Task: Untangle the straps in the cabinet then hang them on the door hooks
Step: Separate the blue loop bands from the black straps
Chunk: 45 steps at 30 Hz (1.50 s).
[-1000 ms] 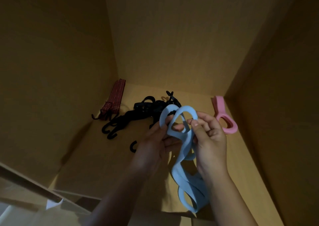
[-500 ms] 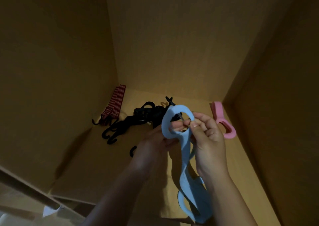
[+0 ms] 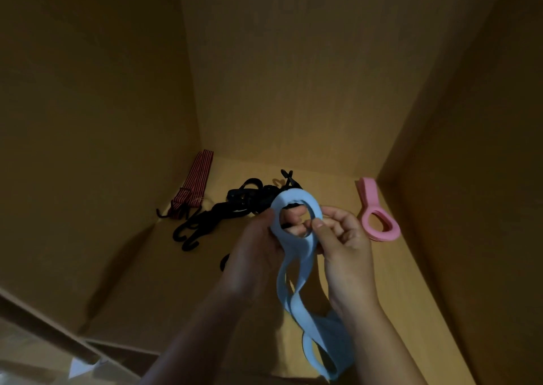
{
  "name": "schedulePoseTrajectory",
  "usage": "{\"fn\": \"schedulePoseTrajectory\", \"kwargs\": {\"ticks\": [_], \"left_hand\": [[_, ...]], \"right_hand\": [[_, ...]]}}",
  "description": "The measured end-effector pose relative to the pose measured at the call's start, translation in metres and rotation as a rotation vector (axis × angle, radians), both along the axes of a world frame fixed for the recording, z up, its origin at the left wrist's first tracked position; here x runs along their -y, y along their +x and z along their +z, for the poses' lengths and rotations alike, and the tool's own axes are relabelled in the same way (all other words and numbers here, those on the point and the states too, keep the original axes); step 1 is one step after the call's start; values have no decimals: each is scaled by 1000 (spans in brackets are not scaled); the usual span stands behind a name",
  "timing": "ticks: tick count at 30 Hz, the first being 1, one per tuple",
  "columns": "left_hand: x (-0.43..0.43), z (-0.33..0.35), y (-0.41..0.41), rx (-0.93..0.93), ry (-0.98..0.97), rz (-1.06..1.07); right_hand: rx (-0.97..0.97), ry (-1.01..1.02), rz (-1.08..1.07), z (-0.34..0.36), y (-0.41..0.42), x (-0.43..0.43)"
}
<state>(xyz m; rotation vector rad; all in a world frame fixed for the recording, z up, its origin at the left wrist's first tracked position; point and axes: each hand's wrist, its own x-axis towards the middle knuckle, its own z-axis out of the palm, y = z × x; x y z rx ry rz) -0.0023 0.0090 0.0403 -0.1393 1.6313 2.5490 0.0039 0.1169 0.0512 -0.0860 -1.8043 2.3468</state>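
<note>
A light blue strap (image 3: 296, 270) hangs twisted in front of me inside the cabinet, with a round loop at its top and more loops trailing down to the lower right. My left hand (image 3: 258, 255) grips the left side of the top loop. My right hand (image 3: 340, 237) pinches the loop's right side between thumb and fingers. On the cabinet floor behind lie a tangle of black straps with hooks (image 3: 223, 211), a red striped strap (image 3: 194, 185) by the left wall, and a pink strap (image 3: 379, 217) by the right wall.
Cabinet walls stand close on the left (image 3: 88, 120), back (image 3: 293, 76) and right (image 3: 470, 179). The cabinet's front edge (image 3: 44, 326) runs across the lower left. No door hooks are in view.
The two upper loops of the blue strap have merged into one round loop. The strap now hangs straighter and lower, and both hands have stayed on its top.
</note>
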Motion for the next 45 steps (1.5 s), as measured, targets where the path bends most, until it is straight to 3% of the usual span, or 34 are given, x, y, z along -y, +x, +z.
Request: {"fn": "schedulePoseTrajectory", "kwargs": {"ticks": [1, 6, 14, 20, 26, 31, 35, 38, 45], "left_hand": [[3, 2, -2, 36, 175, -45], [3, 1, 4, -57, -39, -1], [5, 25, -11, -92, 99, -81], [-1, 71, -39, -233, 139, -108], [-19, 123, -58, -392, 139, -122], [-22, 155, -69, -468, 138, -121], [-20, 167, -73, -505, 61, -59], [-19, 176, -76, -505, 80, -12], [-17, 193, -84, -473, 163, 20]], "right_hand": [[0, -1, 0, 0, 1, 1], [-12, 49, -41, -3, 2, 3], [-30, 80, -70, -3, -4, 4], [-123, 229, -52, 19, -12, 0], [-261, 215, -120, 61, -34, -8], [-276, 223, 45, 79, -45, -7], [-277, 281, 61, 89, -54, -5], [-335, 276, -6, 94, -56, -2], [-323, 329, 92, 94, -58, 8]]}}
